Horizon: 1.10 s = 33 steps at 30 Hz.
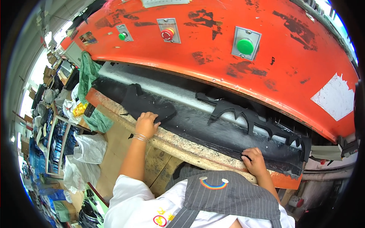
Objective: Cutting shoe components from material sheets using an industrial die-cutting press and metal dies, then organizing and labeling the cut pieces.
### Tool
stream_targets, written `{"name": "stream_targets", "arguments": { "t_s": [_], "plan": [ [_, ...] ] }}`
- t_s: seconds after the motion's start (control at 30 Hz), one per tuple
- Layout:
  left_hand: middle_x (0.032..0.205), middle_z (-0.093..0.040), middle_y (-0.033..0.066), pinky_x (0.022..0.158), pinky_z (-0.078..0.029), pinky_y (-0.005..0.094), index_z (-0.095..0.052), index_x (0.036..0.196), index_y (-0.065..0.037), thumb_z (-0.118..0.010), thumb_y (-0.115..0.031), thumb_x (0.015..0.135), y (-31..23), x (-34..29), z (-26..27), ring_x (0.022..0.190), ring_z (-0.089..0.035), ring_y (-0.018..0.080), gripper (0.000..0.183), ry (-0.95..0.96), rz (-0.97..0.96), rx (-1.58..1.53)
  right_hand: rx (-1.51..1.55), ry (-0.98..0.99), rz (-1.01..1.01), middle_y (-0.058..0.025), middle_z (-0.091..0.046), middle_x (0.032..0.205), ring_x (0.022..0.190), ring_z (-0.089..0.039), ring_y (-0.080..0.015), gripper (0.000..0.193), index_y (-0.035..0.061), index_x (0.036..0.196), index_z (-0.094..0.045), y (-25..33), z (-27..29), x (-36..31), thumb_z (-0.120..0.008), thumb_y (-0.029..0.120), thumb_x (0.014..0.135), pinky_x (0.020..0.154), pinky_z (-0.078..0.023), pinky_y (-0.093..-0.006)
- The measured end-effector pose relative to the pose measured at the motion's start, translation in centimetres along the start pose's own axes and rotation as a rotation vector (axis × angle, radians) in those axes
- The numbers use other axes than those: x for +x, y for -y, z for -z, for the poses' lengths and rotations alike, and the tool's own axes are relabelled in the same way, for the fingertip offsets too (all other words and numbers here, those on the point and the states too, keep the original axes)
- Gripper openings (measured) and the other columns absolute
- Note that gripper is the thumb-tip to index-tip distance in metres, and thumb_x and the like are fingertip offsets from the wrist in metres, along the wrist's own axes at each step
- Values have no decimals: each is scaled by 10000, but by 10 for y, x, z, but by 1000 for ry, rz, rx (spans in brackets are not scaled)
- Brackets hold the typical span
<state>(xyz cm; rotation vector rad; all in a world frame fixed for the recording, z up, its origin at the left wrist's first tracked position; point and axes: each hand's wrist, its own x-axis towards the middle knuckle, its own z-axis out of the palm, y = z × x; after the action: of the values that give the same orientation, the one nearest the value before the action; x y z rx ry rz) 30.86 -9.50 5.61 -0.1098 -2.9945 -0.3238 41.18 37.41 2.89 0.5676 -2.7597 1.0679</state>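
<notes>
Left hand point(147, 124): half open, fingers bent, fingertips on the near edge of the black sheet piece point(154, 107); can't tell if pinching it.
Right hand point(254, 162): fingers loosely curled over the front edge of the press bed point(199, 127), toward its right end; can't tell if anything is held.
Black sheet piece: lies flat on the left part of the press bed, irregular outline, narrow tab at its far side.
Black cut-out strip point(250, 118): along the far right side of the press bed, row of arched gaps, well apart from left hand.
White plastic sacks point(90, 148): left of the press bed, low down; contents hidden.
White plastic bag point(68, 109): left of the press bed, yellow bundle point(79, 110) showing at its side.
Pale-framed rack point(49, 140): farther left of the press bed, packed with blue items point(59, 143), exact kind unclear.
</notes>
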Motion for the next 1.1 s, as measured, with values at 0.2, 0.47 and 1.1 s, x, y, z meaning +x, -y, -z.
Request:
{"name": "stream_targets", "arguments": {
  "t_s": [0.2, 0.47, 1.1],
  "plan": [
    [1196, -583, 129, 974, -408, 424, -636, 1131, -51, -724, -214, 757, -13, -37, -12, 1126, -511, 305, 418, -204, -32, -60, -39, 8, -13, -109, -657, 956, 934, -580, -307, 138, 21, 887, -674, 5, -2, -3, -681, 105, 777, 853, -447, -395],
    [1112, -609, 115, 945, -433, 420, -623, 1091, -65, -653, -142, 805, -81, -145, -41, 1057, -556, 298, 297, -397, -150, -303, -26, 98, 98, -160, -617, 1094, 1037, -551, -342, 318, 30, 1050, -634, 52, -15, 7, -700, 173, 774, 919, -418, -421],
    [1002, -659, 173, 842, -492, 450, -645, 1060, -95, -542, -261, 865, -139, -522, -111, 950, -631, 356, 276, 175, 956, -604, -938, -620, 306, -196, -631, 883, 777, -617, -377, 423, 42, 965, -648, -162, 100, 74, -601, 454, 882, 666, -501, -488]
  ]
}}
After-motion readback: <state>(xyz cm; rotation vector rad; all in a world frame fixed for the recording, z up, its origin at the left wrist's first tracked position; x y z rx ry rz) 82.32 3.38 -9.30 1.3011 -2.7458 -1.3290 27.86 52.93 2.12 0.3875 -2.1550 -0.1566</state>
